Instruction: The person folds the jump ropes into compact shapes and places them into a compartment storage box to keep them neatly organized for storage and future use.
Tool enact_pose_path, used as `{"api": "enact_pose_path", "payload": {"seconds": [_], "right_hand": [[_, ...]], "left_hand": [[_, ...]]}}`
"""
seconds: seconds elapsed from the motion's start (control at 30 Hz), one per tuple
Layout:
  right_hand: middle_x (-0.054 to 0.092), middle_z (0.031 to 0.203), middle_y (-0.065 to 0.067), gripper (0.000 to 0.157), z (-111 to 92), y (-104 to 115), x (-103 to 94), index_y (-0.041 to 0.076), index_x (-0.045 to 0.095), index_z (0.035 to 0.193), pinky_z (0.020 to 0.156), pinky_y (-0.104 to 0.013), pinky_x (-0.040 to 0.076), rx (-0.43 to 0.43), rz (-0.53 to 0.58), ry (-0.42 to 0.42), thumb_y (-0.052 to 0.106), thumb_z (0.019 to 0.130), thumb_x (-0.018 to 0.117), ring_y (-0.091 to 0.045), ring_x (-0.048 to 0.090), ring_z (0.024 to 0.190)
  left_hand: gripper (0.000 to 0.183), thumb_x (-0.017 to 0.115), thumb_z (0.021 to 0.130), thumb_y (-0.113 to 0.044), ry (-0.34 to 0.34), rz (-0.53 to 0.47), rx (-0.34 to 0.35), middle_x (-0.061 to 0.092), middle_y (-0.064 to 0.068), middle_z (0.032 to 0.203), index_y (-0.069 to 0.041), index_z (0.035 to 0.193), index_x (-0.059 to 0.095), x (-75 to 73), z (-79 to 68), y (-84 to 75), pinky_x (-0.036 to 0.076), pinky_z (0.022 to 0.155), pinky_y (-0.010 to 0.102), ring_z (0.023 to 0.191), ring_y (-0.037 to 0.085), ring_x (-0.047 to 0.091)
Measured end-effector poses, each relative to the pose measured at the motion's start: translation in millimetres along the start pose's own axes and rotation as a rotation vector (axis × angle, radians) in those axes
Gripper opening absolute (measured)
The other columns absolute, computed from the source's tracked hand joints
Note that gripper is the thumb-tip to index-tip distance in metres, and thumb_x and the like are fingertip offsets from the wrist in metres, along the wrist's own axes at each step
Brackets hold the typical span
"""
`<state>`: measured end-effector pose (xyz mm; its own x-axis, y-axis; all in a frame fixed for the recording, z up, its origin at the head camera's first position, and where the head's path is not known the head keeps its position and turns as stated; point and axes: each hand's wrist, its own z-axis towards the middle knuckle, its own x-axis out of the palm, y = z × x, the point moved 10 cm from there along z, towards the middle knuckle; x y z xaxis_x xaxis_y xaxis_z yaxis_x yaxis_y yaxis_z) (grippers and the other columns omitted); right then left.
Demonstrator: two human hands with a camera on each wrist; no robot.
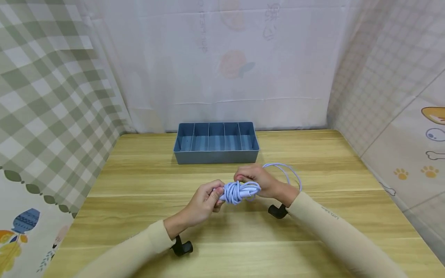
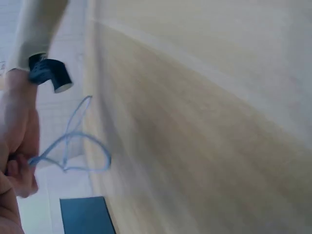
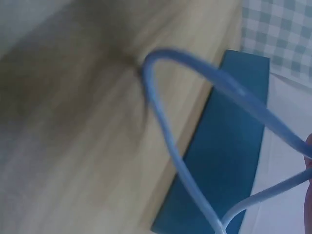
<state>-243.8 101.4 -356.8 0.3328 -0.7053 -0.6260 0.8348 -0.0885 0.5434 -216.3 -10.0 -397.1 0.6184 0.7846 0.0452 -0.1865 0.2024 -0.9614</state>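
A pale lavender-blue cable is wound into a tight bundle, with a whitish plug-like piece along its right side. My left hand grips the bundle's left end between thumb and fingers. Just behind the bundle's right end, my right hand pinches a strand of the cable with curled fingers. A loose loop rises past the right wrist in the head view. In the left wrist view the right hand holds the hanging loop. The right wrist view shows the loop up close, fingertips at the frame's edge.
A blue-grey tray split into several compartments stands behind the hands on the wooden table. Fabric hangs at the back and on both sides. Black wrist-camera mounts stick out beneath the forearms.
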Motion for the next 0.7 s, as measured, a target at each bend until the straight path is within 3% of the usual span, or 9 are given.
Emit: {"api": "enact_pose_path", "payload": {"seconds": [0.07, 0.17, 0.33, 0.47, 0.7], "right_hand": [[0.067, 0.089, -0.004, 0.024, -4, -5, 5.2, 0.005, 0.066, 0.096, 0.072, -0.029, 0.056, 0.05, -0.048, -0.003, -0.017, 0.094, 0.058, -0.016, 0.063, 0.08], [0.07, 0.096, -0.005, 0.02, -9, -11, 13.9, 0.005, 0.065, 0.102, 0.079, -0.034, 0.057, 0.12, -0.167, 0.003, -0.013, 0.095, 0.06, -0.016, 0.066, 0.09], [0.063, 0.084, -0.002, 0.01, -19, -10, 30.6, 0.007, 0.06, 0.095, 0.071, -0.029, 0.046, 0.166, -0.313, 0.041, -0.002, 0.097, 0.063, -0.009, 0.055, 0.077], [0.052, 0.078, 0.002, 0.01, -22, 3, 41.0, 0.007, 0.057, 0.091, 0.065, -0.026, 0.031, 0.123, -0.441, 0.063, 0.002, 0.097, 0.064, -0.008, 0.045, 0.07], [0.05, 0.077, 0.005, 0.009, -23, 33, 53.4, 0.009, 0.057, 0.095, 0.063, -0.024, 0.03, 0.016, -0.645, 0.077, 0.006, 0.093, 0.066, -0.01, 0.045, 0.068]], "left_hand": [[0.028, 0.036, 0.113, -0.011, -0.089, -0.05, -0.037, 0.041, 0.006, 0.073, 0.008, 0.098, 0.051, -8.4, 3.5, 0.8, 0.031, 0.05, 0.02, 0.058, 0.009, 0.036], [0.028, 0.037, 0.113, -0.013, -0.251, -0.079, -0.109, 0.041, 0.005, 0.072, 0.007, 0.097, 0.05, -23.9, 6.7, 5.5, 0.032, 0.05, 0.02, 0.057, 0.01, 0.037], [0.025, 0.042, 0.111, -0.01, -0.477, 0.059, -0.206, 0.044, 0.004, 0.071, 0.005, 0.096, 0.055, -48.2, 3.5, 13.3, 0.035, 0.047, 0.019, 0.056, 0.01, 0.04], [0.024, 0.048, 0.109, -0.009, -0.579, 0.238, -0.231, 0.048, 0.004, 0.071, 0.004, 0.093, 0.06, -61.6, 0.4, 13.2, 0.036, 0.045, 0.02, 0.057, 0.011, 0.043], [0.023, 0.053, 0.107, -0.007, -0.626, 0.458, -0.214, 0.053, 0.004, 0.071, 0.001, 0.087, 0.062, -76.1, 2.2, 11.2, 0.038, 0.049, 0.022, 0.061, 0.013, 0.047]]}}
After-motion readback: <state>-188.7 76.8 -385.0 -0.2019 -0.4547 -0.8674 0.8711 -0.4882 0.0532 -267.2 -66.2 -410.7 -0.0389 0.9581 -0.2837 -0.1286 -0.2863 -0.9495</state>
